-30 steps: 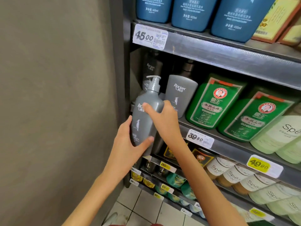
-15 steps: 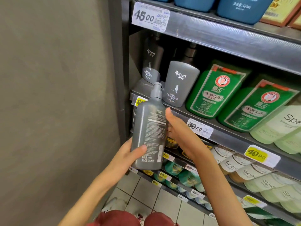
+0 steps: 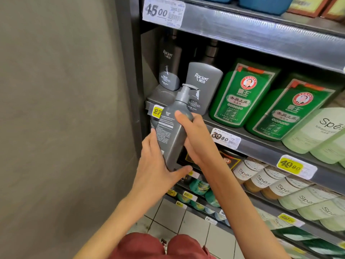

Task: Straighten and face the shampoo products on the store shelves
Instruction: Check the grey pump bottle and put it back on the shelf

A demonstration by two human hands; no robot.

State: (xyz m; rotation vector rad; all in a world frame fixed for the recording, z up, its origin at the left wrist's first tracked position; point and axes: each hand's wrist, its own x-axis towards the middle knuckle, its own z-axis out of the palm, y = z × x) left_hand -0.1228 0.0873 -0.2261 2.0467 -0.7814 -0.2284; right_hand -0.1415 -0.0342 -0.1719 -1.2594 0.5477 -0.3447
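A grey pump bottle point(image 3: 170, 135) sits in the middle of the frame, held in the air just in front of the shelf point(image 3: 261, 146) edge and tilted so its pump leans to the upper right. The left hand point(image 3: 155, 165) grips its lower part, thumb hooked under the base, and the right hand point(image 3: 196, 139) grips its upper right side with the thumb laid across the face. The side turned outward carries small print, which looks like the back label, so the job in hand seems to be turning it to show the brand side. To do it well, the person should twist it half a turn between the two hands, bring it upright, then set it on the bare spot point(image 3: 160, 98) at the left end of the shelf, above the yellow price tag point(image 3: 156, 111). It should line up with the front of the standing grey bottle point(image 3: 204, 86) beside it, label square to the aisle and pump nozzle not poking out.
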